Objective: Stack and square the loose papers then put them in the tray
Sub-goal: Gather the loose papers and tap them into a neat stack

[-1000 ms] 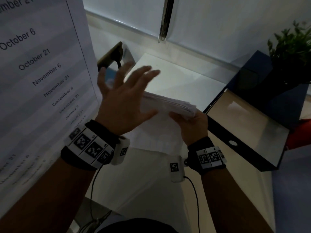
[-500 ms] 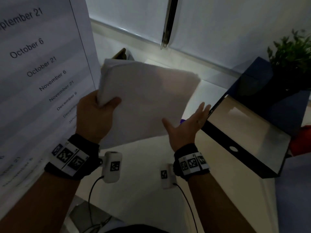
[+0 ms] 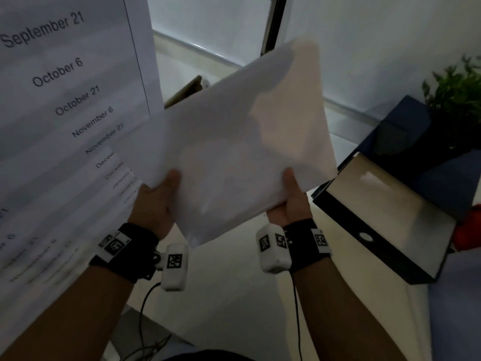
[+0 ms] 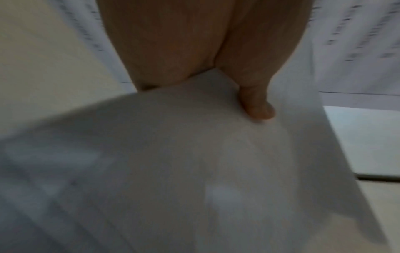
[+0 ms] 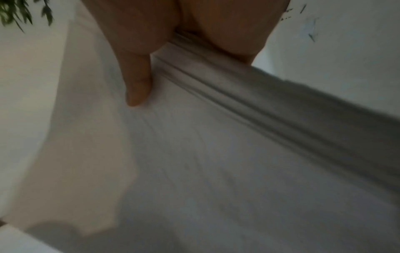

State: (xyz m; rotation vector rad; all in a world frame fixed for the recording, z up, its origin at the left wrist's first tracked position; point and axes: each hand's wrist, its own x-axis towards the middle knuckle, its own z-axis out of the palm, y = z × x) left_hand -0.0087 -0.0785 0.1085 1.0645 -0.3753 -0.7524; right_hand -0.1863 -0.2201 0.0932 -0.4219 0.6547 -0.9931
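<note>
Two hands hold one stack of papers (image 3: pixel 234 142) in the air above the desk (image 3: pixel 234 295), tilted with its far edge raised. The stack sits left of the tray (image 3: pixel 374 246) and does not touch it.

Tray: black walls, pale inner floor, a round hole in the near wall. No loose sheet is visible inside. It stands on the right part of the desk, near the right hand.

Left hand (image 3: pixel 153 204): grasps the near-left edge of the stack, thumb (image 4: pixel 257 106) pressed on the top sheet; the fingers underneath are hidden.

Right hand (image 3: pixel 291 201): grasps the near-right edge, thumb (image 5: pixel 138 82) on top; the fingers underneath are hidden. The right wrist view shows the sheet edges layered and not fully flush.

Left of the stack, a large printed sheet (image 3: pixel 65 100) listing dates stands close to the head camera. A blue box (image 3: pixel 406 142) and a plant (image 3: pixel 458 92) stand behind the tray.
</note>
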